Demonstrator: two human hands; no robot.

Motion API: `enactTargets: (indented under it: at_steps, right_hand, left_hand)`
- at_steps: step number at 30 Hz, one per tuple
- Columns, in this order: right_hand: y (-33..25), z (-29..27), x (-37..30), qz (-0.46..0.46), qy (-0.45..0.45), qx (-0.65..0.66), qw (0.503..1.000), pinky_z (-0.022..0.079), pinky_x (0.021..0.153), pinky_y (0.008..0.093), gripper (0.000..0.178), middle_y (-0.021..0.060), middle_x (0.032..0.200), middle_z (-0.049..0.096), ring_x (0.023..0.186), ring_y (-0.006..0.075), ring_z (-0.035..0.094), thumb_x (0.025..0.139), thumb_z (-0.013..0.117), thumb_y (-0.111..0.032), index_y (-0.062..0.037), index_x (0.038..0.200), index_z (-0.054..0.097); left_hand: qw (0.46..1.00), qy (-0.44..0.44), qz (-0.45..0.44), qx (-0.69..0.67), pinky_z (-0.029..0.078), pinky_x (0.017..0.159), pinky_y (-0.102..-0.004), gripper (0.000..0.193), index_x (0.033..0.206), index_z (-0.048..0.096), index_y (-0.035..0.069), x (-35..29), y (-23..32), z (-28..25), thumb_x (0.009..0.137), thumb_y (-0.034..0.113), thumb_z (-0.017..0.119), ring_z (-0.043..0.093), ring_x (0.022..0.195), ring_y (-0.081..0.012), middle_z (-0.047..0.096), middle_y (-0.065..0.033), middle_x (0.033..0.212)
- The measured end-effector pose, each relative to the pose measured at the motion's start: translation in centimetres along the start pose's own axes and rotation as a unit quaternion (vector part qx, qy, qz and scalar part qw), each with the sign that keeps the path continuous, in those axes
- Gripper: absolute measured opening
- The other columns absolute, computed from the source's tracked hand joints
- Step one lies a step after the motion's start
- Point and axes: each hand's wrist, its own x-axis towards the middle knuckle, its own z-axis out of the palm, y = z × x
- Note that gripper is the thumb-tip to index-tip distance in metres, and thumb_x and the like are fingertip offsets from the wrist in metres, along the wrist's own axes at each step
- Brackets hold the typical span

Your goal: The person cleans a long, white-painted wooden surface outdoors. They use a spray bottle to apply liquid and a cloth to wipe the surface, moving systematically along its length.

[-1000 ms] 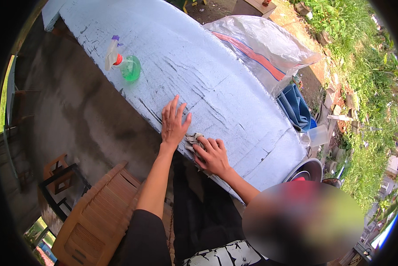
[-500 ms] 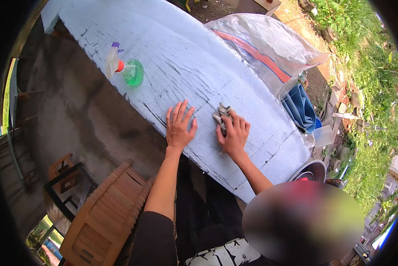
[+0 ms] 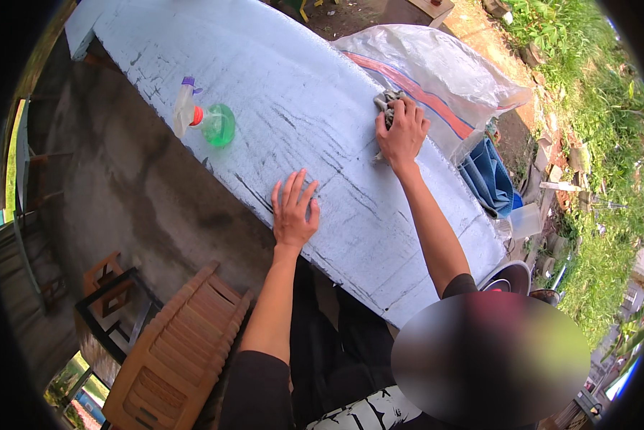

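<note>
A long, pale blue-white table [image 3: 322, 222] with dark scuffs runs from the upper left to the lower right. Flat on its near edge lies my left hand [image 3: 294, 216], fingers spread and holding nothing. My right hand [image 3: 404, 135] is closed on a crumpled grey cloth [image 3: 386, 104], pressed to the surface by the far edge. Left of both hands, a spray bottle [image 3: 220, 125] with green liquid, a red collar and a white-and-purple trigger head stands on the table. Part of the cloth is hidden under my right fingers.
Beyond the far edge lies a translucent plastic sack [image 3: 444, 68] with a red stripe. Next to it are a folded blue cloth [image 3: 488, 175] and a clear plastic container [image 3: 525, 221]. A metal basin [image 3: 515, 271] sits at the table's right end. A brown chair [image 3: 175, 351] stands lower left.
My right hand has slid away from me with the cloth, from the table's middle to its far edge. My left hand stays nearly in place. The view has shifted slightly.
</note>
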Motion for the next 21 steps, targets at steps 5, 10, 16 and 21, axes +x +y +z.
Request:
enactTargets:
  at_steps: [5, 10, 16, 21]
  right_hand:
    - [-6.8, -6.6, -14.5, -0.134, -0.187, 0.125, 0.965, 0.041, 0.09, 0.0422, 0.037, 0.0065, 0.124, 0.06, 0.108, 0.0247, 0.057, 0.074, 0.078, -0.027, -0.0123, 0.105, 0.064]
    - [-4.6, -10.6, -18.0, -0.192, -0.253, 0.144, 0.937, 0.042, 0.087, 0.0421, 0.039, 0.0069, 0.123, 0.06, 0.105, 0.0239, 0.058, 0.071, 0.081, -0.025, -0.0144, 0.104, 0.064]
    - [-2.6, -1.0, -2.2, -0.016, -0.087, 0.078, 0.993, 0.039, 0.088, 0.0428, 0.032, 0.0111, 0.111, 0.059, 0.106, 0.0288, 0.055, 0.08, 0.072, -0.021, -0.0084, 0.108, 0.066]
    - [-8.8, 2.8, 0.5, -0.057, -0.083, 0.112, 0.989, 0.041, 0.086, 0.0427, 0.037, 0.0141, 0.105, 0.058, 0.101, 0.0311, 0.053, 0.078, 0.072, -0.022, -0.0033, 0.109, 0.068]
  left_hand:
    - [1.0, 0.005, -0.017, 0.001, 0.024, 0.122, -0.0518, 0.038, 0.129, 0.065, 0.014, -0.4, -0.3, 0.0, 0.092, 0.018, 0.057, 0.044, 0.143, -0.0262, 0.051, -0.0087, 0.154]
    - [1.0, 0.012, -0.025, -0.012, 0.024, 0.121, -0.0517, 0.037, 0.128, 0.066, 0.013, -0.7, -0.4, -0.2, 0.093, 0.017, 0.056, 0.045, 0.143, -0.0262, 0.051, -0.0089, 0.153]
    - [0.999, 0.009, -0.029, -0.022, 0.024, 0.121, -0.0514, 0.036, 0.128, 0.066, 0.013, -0.8, -0.3, -0.1, 0.093, 0.018, 0.056, 0.044, 0.143, -0.0259, 0.052, -0.009, 0.152]
    - [0.999, 0.018, -0.021, -0.019, 0.027, 0.12, -0.0514, 0.038, 0.13, 0.062, 0.009, 0.0, -0.1, -0.2, 0.094, 0.018, 0.055, 0.043, 0.142, -0.0297, 0.05, -0.012, 0.152]
